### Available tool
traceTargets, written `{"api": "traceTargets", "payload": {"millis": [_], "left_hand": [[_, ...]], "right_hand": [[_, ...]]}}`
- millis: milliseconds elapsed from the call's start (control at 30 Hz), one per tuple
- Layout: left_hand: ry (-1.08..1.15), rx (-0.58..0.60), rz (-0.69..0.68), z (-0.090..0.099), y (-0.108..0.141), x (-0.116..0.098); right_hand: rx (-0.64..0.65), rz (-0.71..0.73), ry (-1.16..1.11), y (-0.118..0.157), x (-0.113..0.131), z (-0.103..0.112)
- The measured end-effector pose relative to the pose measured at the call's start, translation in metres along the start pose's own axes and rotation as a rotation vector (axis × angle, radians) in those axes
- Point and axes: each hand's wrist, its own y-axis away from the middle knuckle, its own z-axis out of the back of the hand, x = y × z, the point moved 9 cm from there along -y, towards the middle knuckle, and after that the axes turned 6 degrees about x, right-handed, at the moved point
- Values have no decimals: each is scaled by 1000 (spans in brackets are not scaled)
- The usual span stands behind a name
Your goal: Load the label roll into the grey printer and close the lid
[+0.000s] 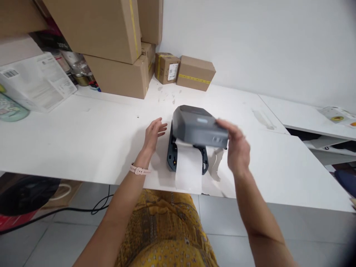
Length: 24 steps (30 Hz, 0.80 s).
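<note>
A dark grey label printer stands near the table's front edge, with its lid (pixel 198 128) raised and slightly blurred. My right hand (pixel 237 148) grips the right edge of that lid, fingers on top. White label paper (pixel 189 168) comes out of the printer base (pixel 171 155) and reaches the table's front edge. Left of the printer, my left hand (pixel 155 133) is apart from it, fingers spread and holding nothing. The lid hides most of the printer's inside.
Large cardboard boxes (pixel 116 74) are stacked at the back left. Two smaller cartons (pixel 196 72) stand against the wall. A white box (pixel 36 81) and a light green container (pixel 12 109) sit at the far left. A black cable (pixel 69 208) hangs below the table (pixel 97 148).
</note>
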Motion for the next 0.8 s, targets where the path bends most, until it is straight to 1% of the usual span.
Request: {"api": "traceTargets", "payload": {"millis": [33,100,133,200,300,400,500,567,633,733,800], "left_hand": [[-3,-13,-17,1,0,-3],[-20,-8,-50,-1,1,-9],[-35,9,-64,-3,2,-13],[-68,57,-83,-11,8,-18],[-94,170,-58,-29,29,-19],[-106,266,11,-46,62,-12],[-118,255,68,-51,90,-5],[-118,245,57,-52,100,-6],[-123,282,9,-56,102,-12],[-139,342,-18,-62,101,-19],[-167,337,-8,-64,100,-22]], "right_hand": [[32,0,53,24,7,-9],[48,35,146,62,18,-24],[40,37,175,75,19,-31],[-25,26,186,89,19,-38],[-169,-36,107,89,12,-39],[-256,-156,-35,84,-4,-39],[-303,-310,-230,86,-25,-43],[-284,-418,-371,89,-39,-49],[-217,-498,-534,89,-49,-59],[-103,-575,-739,88,-57,-73],[-53,-622,-802,88,-61,-78]]}}
